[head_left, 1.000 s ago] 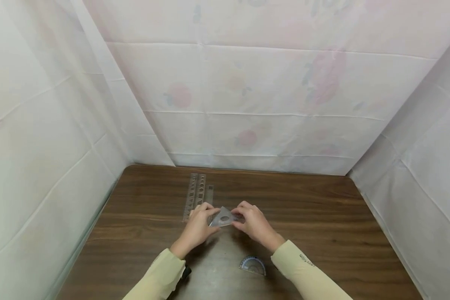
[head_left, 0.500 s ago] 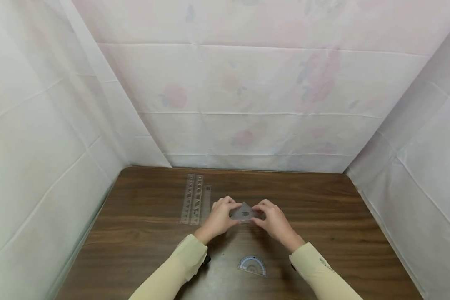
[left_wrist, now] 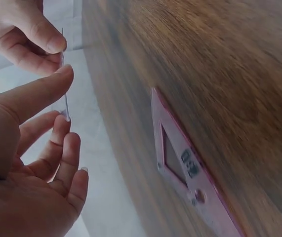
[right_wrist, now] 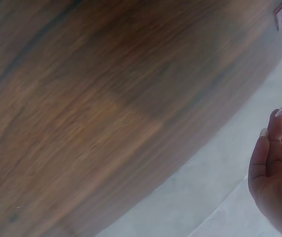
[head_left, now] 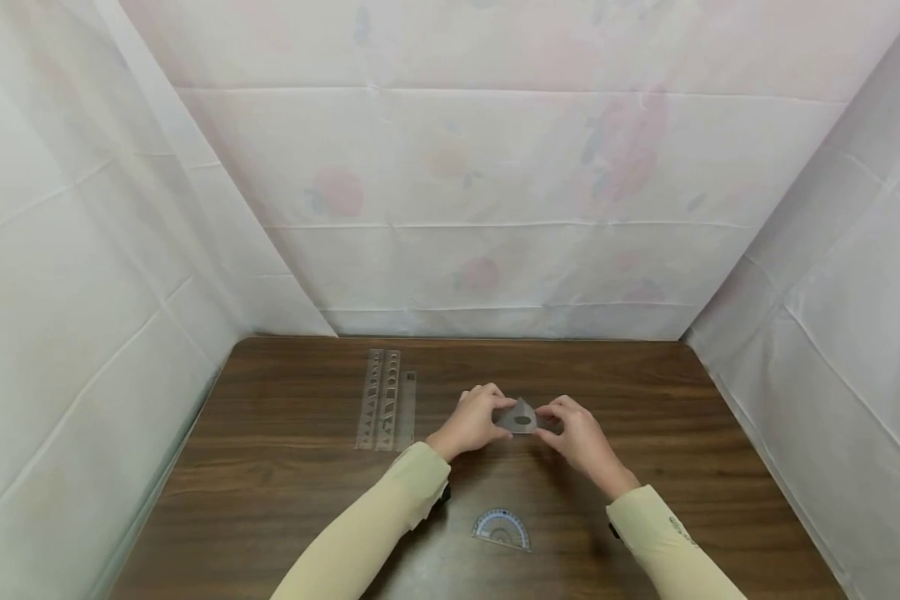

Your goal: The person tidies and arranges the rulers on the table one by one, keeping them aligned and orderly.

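A clear set square with a round hole is held up between both hands above the wooden table. My left hand pinches its left corner between thumb and fingers. On the other side my right hand pinches the right corner. In the left wrist view the set square appears edge-on as a thin strip, with the left hand below and the right hand above. Only part of a hand and a clear edge show in the right wrist view.
Clear stencil rulers and a plain clear ruler lie side by side at back left. A clear protractor lies near the front. A pink-edged set square rests on the table. White cloth hangs around the table.
Both hands have moved right with the clear set square, away from the rulers. The rulers, partly covered by the left hand before, now show more fully. The protractor still lies on the table.
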`<act>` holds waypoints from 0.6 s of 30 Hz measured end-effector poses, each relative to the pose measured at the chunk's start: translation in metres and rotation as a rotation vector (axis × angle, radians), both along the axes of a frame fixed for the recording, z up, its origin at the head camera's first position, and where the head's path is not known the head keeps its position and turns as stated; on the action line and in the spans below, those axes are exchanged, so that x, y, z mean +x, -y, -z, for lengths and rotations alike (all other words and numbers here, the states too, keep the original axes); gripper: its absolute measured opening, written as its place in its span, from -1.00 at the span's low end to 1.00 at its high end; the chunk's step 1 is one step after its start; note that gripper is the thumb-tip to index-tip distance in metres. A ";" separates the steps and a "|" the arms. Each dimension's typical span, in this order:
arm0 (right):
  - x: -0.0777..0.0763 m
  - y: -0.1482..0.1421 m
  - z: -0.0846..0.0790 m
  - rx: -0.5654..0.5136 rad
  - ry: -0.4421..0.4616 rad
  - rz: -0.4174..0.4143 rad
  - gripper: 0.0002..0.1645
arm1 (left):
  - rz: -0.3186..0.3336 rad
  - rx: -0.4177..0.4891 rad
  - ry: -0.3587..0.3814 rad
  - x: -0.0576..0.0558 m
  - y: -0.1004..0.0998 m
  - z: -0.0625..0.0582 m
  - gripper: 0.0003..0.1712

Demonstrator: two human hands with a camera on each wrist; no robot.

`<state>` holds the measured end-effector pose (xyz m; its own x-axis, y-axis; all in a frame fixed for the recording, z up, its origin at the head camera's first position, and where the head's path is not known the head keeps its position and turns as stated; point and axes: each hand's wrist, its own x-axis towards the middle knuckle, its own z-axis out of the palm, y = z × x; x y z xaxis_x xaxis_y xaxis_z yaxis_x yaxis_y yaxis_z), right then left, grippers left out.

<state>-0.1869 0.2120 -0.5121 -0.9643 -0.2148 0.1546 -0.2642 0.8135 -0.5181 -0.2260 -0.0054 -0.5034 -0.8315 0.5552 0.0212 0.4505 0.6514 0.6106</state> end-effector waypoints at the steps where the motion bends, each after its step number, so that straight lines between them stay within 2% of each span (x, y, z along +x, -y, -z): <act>1: 0.000 -0.002 0.001 0.000 0.003 0.000 -0.69 | 0.004 -0.006 0.005 -0.002 -0.002 0.001 -0.37; 11: -0.005 -0.018 0.009 -0.007 0.083 0.043 -0.67 | 0.037 -0.011 0.055 -0.016 -0.021 0.013 -0.37; 18: -0.005 -0.022 0.019 -0.015 0.144 0.058 -0.67 | 0.041 -0.024 0.114 -0.019 -0.027 0.021 -0.40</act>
